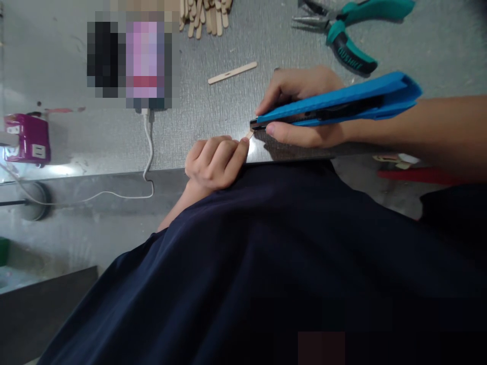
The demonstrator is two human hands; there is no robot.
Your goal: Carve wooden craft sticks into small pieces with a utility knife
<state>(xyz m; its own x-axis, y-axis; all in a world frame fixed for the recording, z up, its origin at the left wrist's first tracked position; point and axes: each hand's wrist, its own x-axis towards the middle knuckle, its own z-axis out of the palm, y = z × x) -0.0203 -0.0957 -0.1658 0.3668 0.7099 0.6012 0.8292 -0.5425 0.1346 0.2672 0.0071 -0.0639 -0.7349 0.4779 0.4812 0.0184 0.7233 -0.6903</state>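
My right hand [304, 109] is closed around a blue utility knife [342, 101], its tip pointing left and down toward my other hand. Near the table's front edge, my left hand [216, 161] is closed with its fingers curled, pinning a wooden craft stick [249, 134] against the tabletop. Only the stick's end shows past the fingertips, and the knife's tip is at that end. Whether the blade is cutting into the wood I cannot tell. Behind my hands lies another craft stick [233, 73] with a small dark notch at its middle.
A pile of craft sticks [207, 15] lies at the back. Green-handled pliers [352, 30] rest at the back right. On the left are a blurred phone-like item [144, 61] with a white cable [149, 142], and a purple plug block [28, 138]. The table edge runs beside my lap.
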